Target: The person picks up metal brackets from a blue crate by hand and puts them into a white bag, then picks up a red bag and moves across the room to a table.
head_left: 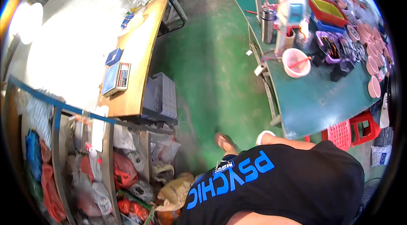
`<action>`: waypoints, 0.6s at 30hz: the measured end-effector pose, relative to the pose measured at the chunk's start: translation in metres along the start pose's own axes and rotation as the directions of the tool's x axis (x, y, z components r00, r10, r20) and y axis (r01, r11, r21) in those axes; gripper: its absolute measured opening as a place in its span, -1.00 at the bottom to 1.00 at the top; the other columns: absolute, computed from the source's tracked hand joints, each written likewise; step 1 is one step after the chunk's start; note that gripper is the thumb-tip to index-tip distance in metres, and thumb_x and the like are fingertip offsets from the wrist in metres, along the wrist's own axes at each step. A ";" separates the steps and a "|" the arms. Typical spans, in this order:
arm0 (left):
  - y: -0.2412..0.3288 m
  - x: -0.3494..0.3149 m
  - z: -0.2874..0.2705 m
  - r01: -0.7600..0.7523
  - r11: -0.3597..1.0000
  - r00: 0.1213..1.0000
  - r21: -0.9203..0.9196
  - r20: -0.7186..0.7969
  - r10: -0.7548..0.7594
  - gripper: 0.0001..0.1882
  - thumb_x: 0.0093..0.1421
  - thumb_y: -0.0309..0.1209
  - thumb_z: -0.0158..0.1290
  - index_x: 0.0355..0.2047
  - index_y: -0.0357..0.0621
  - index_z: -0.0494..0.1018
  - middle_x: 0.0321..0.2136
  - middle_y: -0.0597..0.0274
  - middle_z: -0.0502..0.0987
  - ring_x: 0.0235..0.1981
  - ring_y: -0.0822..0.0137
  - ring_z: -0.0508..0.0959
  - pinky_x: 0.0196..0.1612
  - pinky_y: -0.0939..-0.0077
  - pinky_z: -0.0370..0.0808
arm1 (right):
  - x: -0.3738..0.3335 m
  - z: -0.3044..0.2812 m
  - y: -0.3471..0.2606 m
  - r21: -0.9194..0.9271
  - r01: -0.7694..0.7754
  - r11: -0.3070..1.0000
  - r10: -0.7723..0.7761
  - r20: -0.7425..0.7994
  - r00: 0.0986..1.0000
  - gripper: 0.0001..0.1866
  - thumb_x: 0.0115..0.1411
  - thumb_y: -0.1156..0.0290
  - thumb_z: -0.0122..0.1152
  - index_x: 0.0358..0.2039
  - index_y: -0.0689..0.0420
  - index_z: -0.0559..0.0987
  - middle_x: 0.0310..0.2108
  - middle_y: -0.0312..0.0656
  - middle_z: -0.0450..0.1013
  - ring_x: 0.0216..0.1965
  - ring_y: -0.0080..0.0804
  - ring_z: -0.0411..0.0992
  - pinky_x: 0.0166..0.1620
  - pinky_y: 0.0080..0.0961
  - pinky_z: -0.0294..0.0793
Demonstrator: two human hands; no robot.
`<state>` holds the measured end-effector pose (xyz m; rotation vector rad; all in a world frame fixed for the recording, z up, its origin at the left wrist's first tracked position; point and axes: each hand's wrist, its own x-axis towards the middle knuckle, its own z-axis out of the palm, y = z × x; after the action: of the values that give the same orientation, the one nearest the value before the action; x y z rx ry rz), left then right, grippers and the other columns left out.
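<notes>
"Looking down, I see my black shirt (305, 178) and my foot (223, 141) on the green floor (207, 68)."

"What are your hands doing?"

"Both are out of sight, so I can't tell if they're open, closed or holding something."

"Where is the pink bowl (293, 72)?"

"It's on the green tabletop (322, 106) to my right, near the side edge, with a red stick (301, 62) lying across it. A purple basket (333, 60) with dark things in it is near. A silver bottle (267, 30) stands up straight farther back."

"And on your left?"

"A wooden tabletop (140, 72) has a flat box (111, 77) with a blue top. Closer to me, a rack (109, 153) is packed with plastic bags (124, 174), some red."
</notes>
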<state>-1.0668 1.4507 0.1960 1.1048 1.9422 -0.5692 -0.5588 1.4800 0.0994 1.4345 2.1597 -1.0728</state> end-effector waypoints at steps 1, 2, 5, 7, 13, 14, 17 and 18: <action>0.002 0.022 -0.015 0.010 1.000 1.000 -0.020 -0.001 -0.011 -0.55 0.25 -0.14 -0.24 0.02 -0.13 0.33 -0.34 -0.15 0.53 -0.21 0.07 0.54 -0.12 0.19 0.42 | 0.020 -0.054 -0.032 0.053 -0.055 0.997 0.053 0.025 0.998 -0.75 -0.24 0.36 0.24 -0.46 0.10 0.65 -0.37 -0.01 0.53 -0.37 0.07 0.48 -0.30 -0.15 0.45; 0.010 0.046 -0.034 0.002 1.000 1.000 -0.028 -0.006 -0.002 -0.56 0.25 -0.14 -0.23 0.01 -0.13 0.33 -0.34 -0.14 0.53 -0.22 0.08 0.54 -0.13 0.19 0.42 | 0.034 -0.117 -0.060 0.111 -0.122 0.986 0.117 0.048 0.992 -0.74 -0.26 0.36 0.25 -0.45 0.11 0.65 -0.37 -0.02 0.53 -0.39 0.09 0.47 -0.31 -0.15 0.45; 0.062 0.126 -0.106 -0.120 0.992 0.993 0.045 -0.016 0.121 -0.57 0.24 -0.15 -0.22 0.01 -0.11 0.33 -0.37 -0.14 0.54 -0.24 0.08 0.55 -0.17 0.18 0.44 | 0.120 -0.221 -0.056 0.020 -0.019 1.000 0.021 -0.117 0.993 -0.72 -0.04 0.21 0.14 -0.38 0.11 0.63 -0.34 0.01 0.52 -0.32 0.02 0.50 -0.26 -0.14 0.47; 0.101 0.184 -0.164 -0.304 0.931 0.947 0.202 -0.045 0.319 -0.58 0.24 -0.16 -0.21 0.01 -0.10 0.33 -0.38 -0.13 0.54 -0.26 0.08 0.55 -0.19 0.18 0.45 | 0.144 -0.313 -0.042 -0.029 -0.106 0.994 0.099 -0.176 0.979 -0.70 -0.08 0.20 0.15 -0.44 0.16 0.61 -0.42 0.06 0.51 -0.37 0.02 0.50 -0.29 -0.15 0.47; 0.394 0.202 -0.467 -0.363 0.637 0.605 0.680 -0.348 0.716 -0.47 0.07 -0.28 -0.03 0.06 -0.21 0.25 -0.34 -0.08 0.52 -0.20 0.00 0.53 -0.11 0.18 0.44 | 0.096 -0.723 -0.082 -0.163 -0.221 0.962 0.004 -0.797 0.604 -0.88 -0.21 0.44 0.15 -0.62 0.15 0.61 -0.49 0.06 0.51 -0.43 -0.06 0.52 -0.35 -0.21 0.49; 0.448 0.198 -0.509 -0.478 0.658 0.534 0.581 -0.403 0.743 -0.43 0.02 -0.28 0.00 0.07 -0.15 0.25 -0.20 -0.06 0.49 -0.11 0.02 0.49 -0.08 0.21 0.44 | 0.105 -0.780 -0.053 -0.342 0.009 0.940 -0.331 -0.900 0.284 -0.91 -0.17 0.42 0.18 -0.61 0.13 0.59 -0.51 0.01 0.51 -0.52 -0.09 0.50 -0.44 -0.20 0.45; 0.604 0.216 -0.585 -0.635 0.453 0.710 -0.626 -0.241 0.662 -0.77 0.20 -0.20 -0.02 -0.20 0.00 0.38 -0.65 0.24 0.38 -0.63 0.24 0.43 -0.60 0.24 0.37 | 0.064 -0.878 -0.074 -0.393 -0.283 0.875 -0.385 -0.919 0.088 -0.90 -0.16 0.41 0.18 -0.59 0.12 0.59 -0.50 0.01 0.51 -0.51 -0.09 0.50 -0.43 -0.21 0.46; 0.638 0.215 -0.593 -0.739 0.470 0.651 -0.483 -0.330 0.684 -0.72 0.21 -0.07 -0.02 -0.33 0.01 0.36 -0.78 0.34 0.15 -0.79 0.36 0.25 -0.75 0.27 0.17 | 0.070 -0.900 -0.068 -0.386 -0.330 0.862 -0.385 -0.920 0.069 -0.90 -0.15 0.41 0.18 -0.58 0.12 0.59 -0.49 0.00 0.51 -0.51 -0.10 0.50 -0.43 -0.21 0.46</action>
<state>-0.8343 2.3014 0.3619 1.3823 1.3412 0.5453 -0.5359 2.1771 0.6759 2.0917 2.8607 1.0880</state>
